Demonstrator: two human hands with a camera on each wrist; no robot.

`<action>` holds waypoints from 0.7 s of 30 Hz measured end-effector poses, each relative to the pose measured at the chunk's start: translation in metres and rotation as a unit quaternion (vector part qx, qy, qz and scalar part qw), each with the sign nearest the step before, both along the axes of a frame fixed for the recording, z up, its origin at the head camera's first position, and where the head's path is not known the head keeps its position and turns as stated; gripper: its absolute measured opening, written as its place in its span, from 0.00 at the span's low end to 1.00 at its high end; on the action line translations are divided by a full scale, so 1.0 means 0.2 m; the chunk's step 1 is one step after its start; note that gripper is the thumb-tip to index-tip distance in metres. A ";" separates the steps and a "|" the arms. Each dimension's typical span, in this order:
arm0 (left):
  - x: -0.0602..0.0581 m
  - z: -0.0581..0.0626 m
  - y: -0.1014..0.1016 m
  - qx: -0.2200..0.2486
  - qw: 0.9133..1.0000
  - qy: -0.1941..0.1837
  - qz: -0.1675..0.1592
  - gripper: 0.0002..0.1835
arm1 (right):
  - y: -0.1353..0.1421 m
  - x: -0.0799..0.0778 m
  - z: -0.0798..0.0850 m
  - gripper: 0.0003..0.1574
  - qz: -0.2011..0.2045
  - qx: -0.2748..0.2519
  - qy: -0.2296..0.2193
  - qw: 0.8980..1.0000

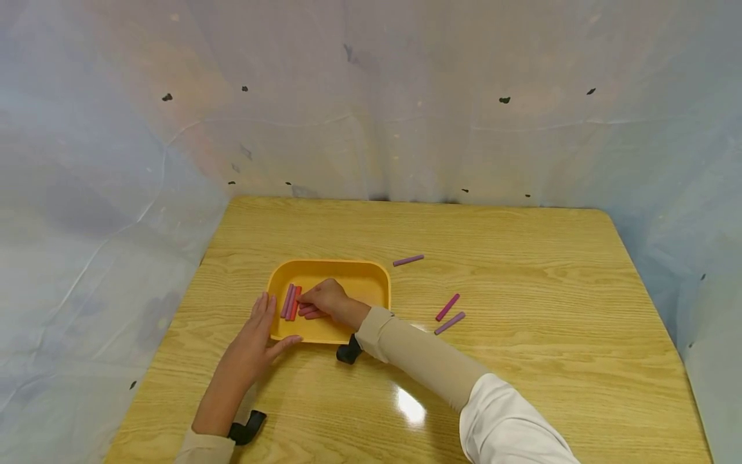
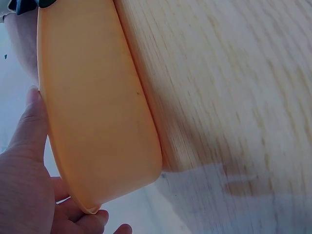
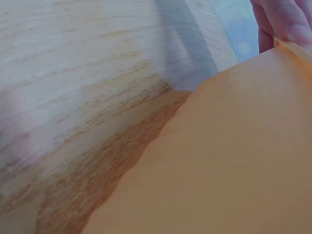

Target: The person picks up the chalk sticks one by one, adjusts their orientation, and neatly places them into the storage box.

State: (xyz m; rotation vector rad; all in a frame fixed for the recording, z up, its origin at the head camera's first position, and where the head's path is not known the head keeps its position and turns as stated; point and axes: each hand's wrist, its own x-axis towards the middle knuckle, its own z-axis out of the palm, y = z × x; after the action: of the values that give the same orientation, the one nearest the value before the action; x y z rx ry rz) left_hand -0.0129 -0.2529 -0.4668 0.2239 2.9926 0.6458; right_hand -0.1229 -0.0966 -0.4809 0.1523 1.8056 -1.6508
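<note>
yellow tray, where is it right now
In the head view, the yellow tray sits left of centre on the table, the left hand gripping its near left corner, right hand inside.

Left of centre in the head view, the left hand [image 1: 250, 347] pointed upward from the bottom edge, fingers [image 1: 264, 314] nearly straight, thumb [image 1: 285, 346] spread rightward. The right forearm [image 1: 426, 354] slanted in from the lower right, the right hand [image 1: 328, 299] pointing left, knuckles up.

Makeshift booth: pale sheeting [image 1: 371, 96] surrounds a wood-grain table [image 1: 551, 290] on three sides
</note>
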 end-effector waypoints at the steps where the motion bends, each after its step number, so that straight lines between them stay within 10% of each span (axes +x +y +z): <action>1: 0.00 0.00 0.00 0.001 1.000 -0.001 0.001 0.54 | 0.00 0.00 0.00 0.13 0.000 0.000 0.001 1.000; 21: 0.00 -0.01 -0.01 -0.002 1.000 -0.001 0.003 0.54 | 0.01 0.00 0.02 0.15 0.007 -0.011 -0.009 1.000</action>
State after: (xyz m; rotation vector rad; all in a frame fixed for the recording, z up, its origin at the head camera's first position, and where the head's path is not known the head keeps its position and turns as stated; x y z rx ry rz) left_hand -0.0126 -0.2546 -0.4683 0.2151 2.9932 0.6414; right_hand -0.1234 -0.0944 -0.4777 0.1447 1.7700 -1.6539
